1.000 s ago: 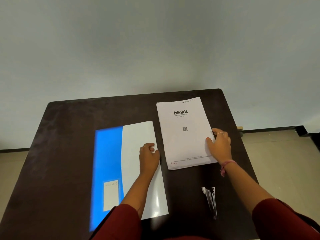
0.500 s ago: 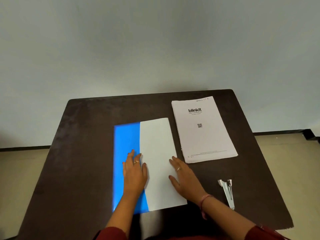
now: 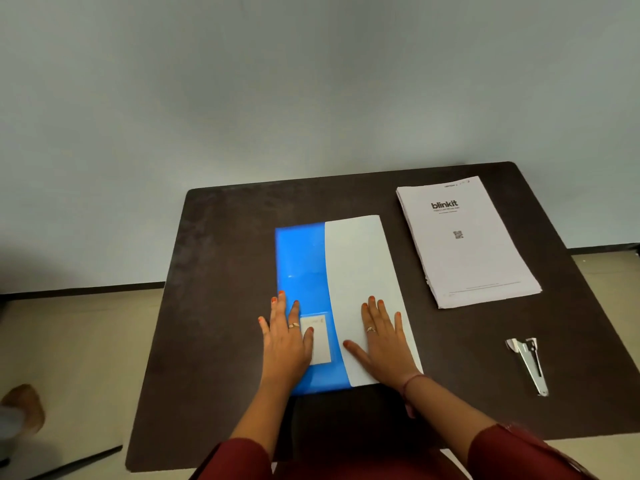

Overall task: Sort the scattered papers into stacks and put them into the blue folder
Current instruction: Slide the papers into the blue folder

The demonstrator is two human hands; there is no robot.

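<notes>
The blue folder (image 3: 301, 268) lies closed in the middle of the dark table (image 3: 225, 271), with a white band (image 3: 360, 271) down its right half and a small white label near its front. My left hand (image 3: 287, 337) rests flat on the blue part, fingers straight, thumb on the label. My right hand (image 3: 382, 341) lies flat on the white band near the front edge. A stack of white printed papers (image 3: 467, 254) marked "blinkit" sits apart at the back right, touched by neither hand.
A metal stapler (image 3: 530, 363) lies at the front right of the table. The wall stands close behind the table's far edge. A shoe (image 3: 24, 407) shows on the floor at the left.
My right hand left the paper stack and came down onto the folder's white band. My left hand opened flat and shifted left onto the blue part. The view swung left.
</notes>
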